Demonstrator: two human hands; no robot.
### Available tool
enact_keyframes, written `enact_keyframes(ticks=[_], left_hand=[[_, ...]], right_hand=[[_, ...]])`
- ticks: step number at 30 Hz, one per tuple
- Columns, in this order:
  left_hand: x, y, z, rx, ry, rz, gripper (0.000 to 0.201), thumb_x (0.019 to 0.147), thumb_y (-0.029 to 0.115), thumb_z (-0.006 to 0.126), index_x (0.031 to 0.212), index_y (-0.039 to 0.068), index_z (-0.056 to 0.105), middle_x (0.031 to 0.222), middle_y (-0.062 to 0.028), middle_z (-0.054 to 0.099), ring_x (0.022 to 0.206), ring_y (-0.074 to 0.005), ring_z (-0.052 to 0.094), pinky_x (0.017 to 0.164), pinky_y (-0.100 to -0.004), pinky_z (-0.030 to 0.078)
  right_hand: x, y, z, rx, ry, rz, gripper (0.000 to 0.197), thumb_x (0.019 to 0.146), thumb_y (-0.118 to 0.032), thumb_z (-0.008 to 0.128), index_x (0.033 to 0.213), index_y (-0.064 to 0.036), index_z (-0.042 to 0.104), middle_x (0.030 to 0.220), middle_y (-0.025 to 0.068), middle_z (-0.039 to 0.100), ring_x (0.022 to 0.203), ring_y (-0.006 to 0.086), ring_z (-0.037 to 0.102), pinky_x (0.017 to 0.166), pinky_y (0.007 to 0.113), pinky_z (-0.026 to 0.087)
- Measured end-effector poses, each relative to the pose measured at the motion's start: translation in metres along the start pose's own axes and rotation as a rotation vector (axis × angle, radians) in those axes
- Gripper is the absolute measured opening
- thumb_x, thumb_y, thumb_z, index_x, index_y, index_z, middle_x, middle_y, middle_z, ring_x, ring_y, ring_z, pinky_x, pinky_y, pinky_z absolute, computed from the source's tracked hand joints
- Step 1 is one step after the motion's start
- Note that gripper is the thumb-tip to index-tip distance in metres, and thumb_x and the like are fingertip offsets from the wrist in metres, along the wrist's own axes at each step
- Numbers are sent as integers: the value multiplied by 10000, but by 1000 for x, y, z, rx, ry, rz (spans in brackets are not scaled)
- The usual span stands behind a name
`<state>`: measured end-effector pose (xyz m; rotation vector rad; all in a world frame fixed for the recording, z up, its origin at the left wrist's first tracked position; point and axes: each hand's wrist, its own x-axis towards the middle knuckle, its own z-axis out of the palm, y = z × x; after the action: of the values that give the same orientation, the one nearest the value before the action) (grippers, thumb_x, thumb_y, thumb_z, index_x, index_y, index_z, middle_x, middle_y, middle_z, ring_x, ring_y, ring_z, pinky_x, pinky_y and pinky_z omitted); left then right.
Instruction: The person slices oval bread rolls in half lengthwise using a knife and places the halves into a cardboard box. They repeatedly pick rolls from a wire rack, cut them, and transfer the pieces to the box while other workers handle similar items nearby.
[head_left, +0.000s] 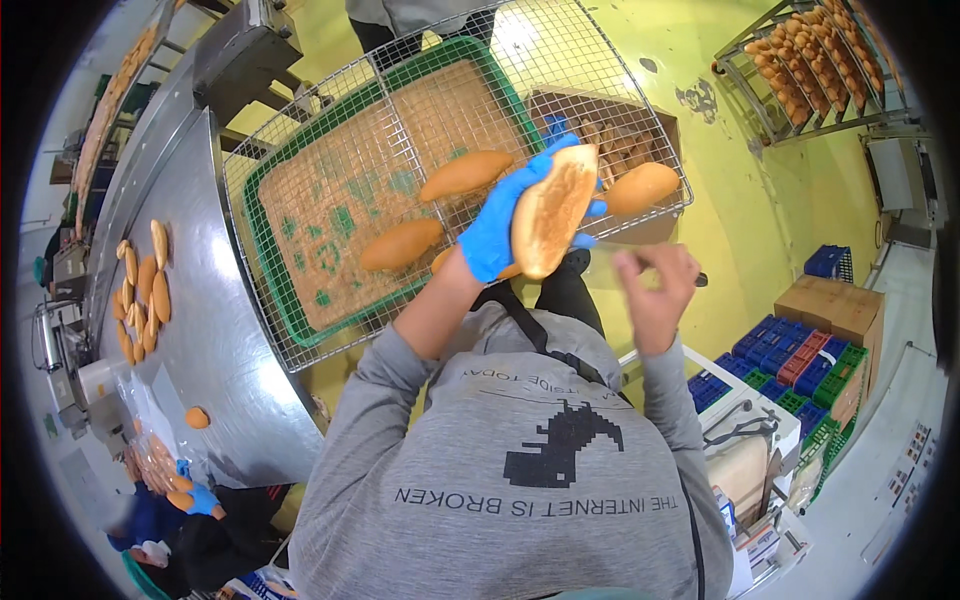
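Observation:
My left hand (492,228), in a blue glove, is wrapped round an elongated bread roll (560,208), its rough, flat face turned up. To the right, my bare right hand (660,290) is closed in a pinch and slightly blurred. A dark handle end (702,280) sticks out beyond its fingers, apparently a knife's; the blade is smeared. Beneath my left hand is a wire rack (648,112) bearing several rolls, among them one roll (466,175) beyond my wrist and another roll (642,188) at the right. Another is partly hidden behind my left wrist.
Under the rack are a green crate (510,88) of crumbs and a cardboard box (652,228) with scraps. Left stands a steel table (225,340) with several rolls; a co-worker's gloved hand (203,498) is beyond it. Stacked crates (800,350) and a bread trolley (815,65) stand right.

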<state>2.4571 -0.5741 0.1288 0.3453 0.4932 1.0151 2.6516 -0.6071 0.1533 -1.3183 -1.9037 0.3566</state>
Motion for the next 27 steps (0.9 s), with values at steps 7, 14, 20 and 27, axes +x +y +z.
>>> enact_keyframes(ticks=[7, 14, 20, 27], left_hand=[[-45, 11, 26, 1, 21, 199, 550, 962, 378, 384, 1428, 123, 243, 1372, -105, 405, 1133, -306, 522, 854, -404, 511], [-60, 15, 31, -90, 32, 243, 531, 954, 351, 409, 1400, 84, 302, 1327, -123, 451, 1073, -313, 558, 790, -370, 542], [-70, 21, 43, 51, 68, 275, 572, 945, 366, 421, 1408, 61, 280, 1323, -146, 450, 1071, -306, 563, 762, -361, 554], [-71, 14, 31, -88, -35, 161, 594, 950, 402, 405, 1413, 60, 259, 1331, -149, 440, 1083, -334, 554, 786, -405, 549]], right_hand=[[37, 28, 11, -510, 127, -421, 230, 624, -258, 782, 702, -127, 609, 666, -3, 558, 693, 184, 517, 765, 339, 301], [10, -19, 7, -303, 24, -563, 273, 615, -341, 751, 734, -137, 613, 689, 4, 552, 691, 200, 499, 717, 383, 297], [51, 12, 13, -260, 210, -252, 278, 697, -413, 731, 670, -177, 587, 635, -57, 511, 641, 123, 490, 695, 340, 272], [56, 23, 12, -634, 276, -437, 262, 687, -371, 753, 664, -190, 566, 625, -52, 497, 677, 113, 494, 705, 324, 260]])
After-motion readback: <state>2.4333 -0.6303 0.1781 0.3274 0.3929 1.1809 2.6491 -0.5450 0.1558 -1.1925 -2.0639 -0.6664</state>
